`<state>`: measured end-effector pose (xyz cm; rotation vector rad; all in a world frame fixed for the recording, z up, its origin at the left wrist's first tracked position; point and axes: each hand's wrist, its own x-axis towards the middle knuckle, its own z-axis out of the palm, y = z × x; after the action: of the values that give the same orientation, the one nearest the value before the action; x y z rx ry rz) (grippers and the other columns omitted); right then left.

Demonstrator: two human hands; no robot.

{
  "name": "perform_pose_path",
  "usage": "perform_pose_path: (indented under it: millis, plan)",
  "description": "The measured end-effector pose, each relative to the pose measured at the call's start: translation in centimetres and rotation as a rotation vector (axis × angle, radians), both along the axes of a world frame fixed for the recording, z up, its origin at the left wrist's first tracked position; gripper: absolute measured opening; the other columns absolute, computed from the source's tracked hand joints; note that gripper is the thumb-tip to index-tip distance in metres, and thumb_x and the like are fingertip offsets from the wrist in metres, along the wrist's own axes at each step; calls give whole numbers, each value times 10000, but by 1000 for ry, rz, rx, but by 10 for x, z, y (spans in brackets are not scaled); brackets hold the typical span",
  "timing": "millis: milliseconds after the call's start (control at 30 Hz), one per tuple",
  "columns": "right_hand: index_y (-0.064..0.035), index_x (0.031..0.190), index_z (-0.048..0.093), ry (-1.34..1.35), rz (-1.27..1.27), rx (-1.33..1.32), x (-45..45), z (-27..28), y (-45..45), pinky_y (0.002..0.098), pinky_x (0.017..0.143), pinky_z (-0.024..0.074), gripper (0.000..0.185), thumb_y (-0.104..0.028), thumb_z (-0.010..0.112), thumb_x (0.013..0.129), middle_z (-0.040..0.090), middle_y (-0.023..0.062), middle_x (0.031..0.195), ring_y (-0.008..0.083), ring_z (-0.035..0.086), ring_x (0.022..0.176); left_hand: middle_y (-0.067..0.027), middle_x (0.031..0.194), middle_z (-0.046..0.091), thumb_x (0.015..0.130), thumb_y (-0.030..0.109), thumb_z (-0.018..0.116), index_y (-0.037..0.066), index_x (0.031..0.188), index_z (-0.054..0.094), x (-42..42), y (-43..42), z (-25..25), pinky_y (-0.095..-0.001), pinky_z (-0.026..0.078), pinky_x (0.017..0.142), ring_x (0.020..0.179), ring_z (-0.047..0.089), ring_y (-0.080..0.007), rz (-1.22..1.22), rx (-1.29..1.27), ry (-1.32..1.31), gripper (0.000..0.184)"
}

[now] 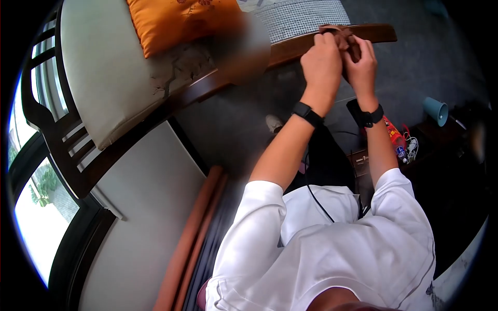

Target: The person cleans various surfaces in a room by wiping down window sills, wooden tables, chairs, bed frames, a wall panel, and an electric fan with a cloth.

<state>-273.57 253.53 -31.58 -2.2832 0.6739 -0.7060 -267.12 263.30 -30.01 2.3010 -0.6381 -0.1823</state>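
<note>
Both hands are close together in the upper right part of the head view, holding a crumpled brown cloth [340,33]. My left hand [321,65] has its fingers closed on the cloth's left side. On the other side, my right hand [361,65] pinches the same cloth, and part of it hangs between the two hands. Each wrist wears a black band. Just behind the hands is the wooden front edge [295,51] of a seat with a grey woven cover [306,20]. Whether the hands touch that edge is hard to tell.
An orange cushion [179,23] lies on the pale seat pad [98,67] at the upper left. At the right are a blue cup [436,111], a red package [395,136] and a white cable [412,147]. Reddish rolls [189,238] stand at the lower left.
</note>
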Motion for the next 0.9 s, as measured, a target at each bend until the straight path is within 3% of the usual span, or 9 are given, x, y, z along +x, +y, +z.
perform_pose_path:
  millis: [200, 300, 333, 433, 467, 533, 733, 767, 900]
  plan:
    - [1, 1137, 549, -255, -3, 140, -30, -64, 0, 282, 787, 508, 359, -78, 744, 846, 592, 62, 1036, 158, 598, 896, -108, 882, 576, 813, 199, 734, 83, 941, 549, -25, 18, -26, -394, 506, 533, 677, 637, -321, -90, -190, -35, 253]
    - [-4, 1133, 540, -390, 58, 94, -22, -113, 37, 314, 796, 501, 451, -155, 809, 804, 584, 84, 1052, 202, 589, 915, -114, 875, 556, 723, 132, 768, 105, 1025, 586, -26, 69, -68, -402, 509, 552, 680, 620, -324, -51, -362, -154, 353]
    - [-9, 1127, 547, -461, 112, 45, -10, -131, 58, 339, 797, 505, 466, -171, 823, 789, 592, 109, 1052, 238, 595, 918, -99, 829, 511, 696, 194, 791, 102, 1007, 573, -24, 92, -85, -386, 494, 536, 668, 618, -290, -28, -346, -220, 391]
    - [-32, 1106, 581, -578, 267, -192, 25, -161, 109, 403, 773, 530, 470, -172, 848, 746, 618, 165, 1049, 344, 620, 912, -66, 816, 607, 597, 101, 816, 253, 773, 686, -4, 157, -142, -375, 506, 556, 659, 611, -320, 42, -411, -377, 267]
    - [-13, 1122, 539, -577, 348, -200, 31, -158, 124, 403, 832, 491, 494, -42, 796, 701, 581, 151, 1053, 314, 578, 930, -111, 920, 634, 676, 69, 819, 159, 785, 616, 1, 167, -147, -354, 520, 655, 721, 619, -305, 72, -417, -440, 247]
    - [-18, 1135, 547, -656, 318, -219, 44, -168, 145, 385, 834, 493, 506, -30, 800, 697, 583, 151, 1068, 307, 583, 949, -163, 1023, 654, 750, 35, 830, 47, 806, 539, 12, 182, -164, -324, 534, 777, 791, 625, -275, 135, -429, -549, 296]
    - [-47, 1098, 615, -812, 173, -196, 53, -222, 126, 362, 731, 541, 494, -54, 831, 654, 609, 146, 1062, 306, 627, 920, -132, 962, 647, 776, 36, 792, 16, 914, 593, 13, 154, -197, -302, 526, 709, 761, 625, -252, 91, -465, -642, 243]
    - [-37, 1077, 618, -837, 166, -170, 54, -234, 124, 357, 735, 539, 458, -26, 803, 658, 602, 135, 1081, 307, 624, 919, -129, 872, 615, 680, 48, 780, 91, 1014, 635, 16, 148, -214, -346, 510, 549, 698, 633, -300, 90, -481, -719, 367]
    - [-33, 1076, 605, -792, 174, -164, 51, -268, 123, 365, 745, 534, 451, -14, 796, 668, 604, 145, 1060, 320, 629, 915, -127, 871, 611, 714, 79, 791, 91, 1046, 616, 8, 150, -245, -379, 505, 554, 692, 628, -310, 80, -435, -603, 376]
